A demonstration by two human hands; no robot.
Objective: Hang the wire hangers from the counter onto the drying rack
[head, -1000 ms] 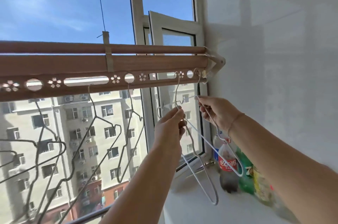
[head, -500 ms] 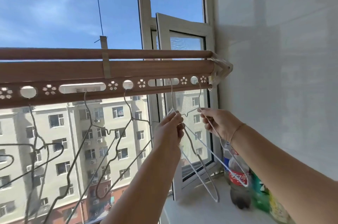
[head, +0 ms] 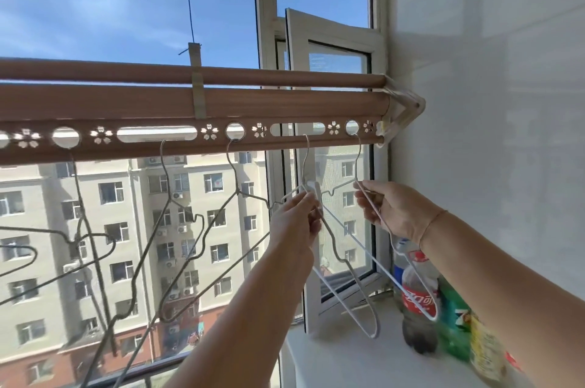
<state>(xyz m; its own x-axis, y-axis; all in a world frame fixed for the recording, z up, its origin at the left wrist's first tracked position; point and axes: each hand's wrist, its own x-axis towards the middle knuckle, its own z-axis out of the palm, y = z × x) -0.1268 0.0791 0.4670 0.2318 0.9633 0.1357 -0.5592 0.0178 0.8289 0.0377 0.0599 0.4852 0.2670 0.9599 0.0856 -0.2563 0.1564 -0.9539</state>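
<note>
Off to the left of the hands, a few dark hangers (head: 177,197) are already dangling from the drying rack (head: 196,109). Left hand (head: 297,223) is pinching one white hanger (head: 335,248) hooked in the slot above, right hand (head: 392,210) is gripping another white hanger (head: 380,216), hooked in the end hole.

- Bright daylight is pouring through the large window (head: 126,8), blue sky showing above.
- A beige apartment block (head: 142,229) is standing outside.
- A white casement sash (head: 329,39) is hanging ajar beside the glossy white wall (head: 490,102).
</note>
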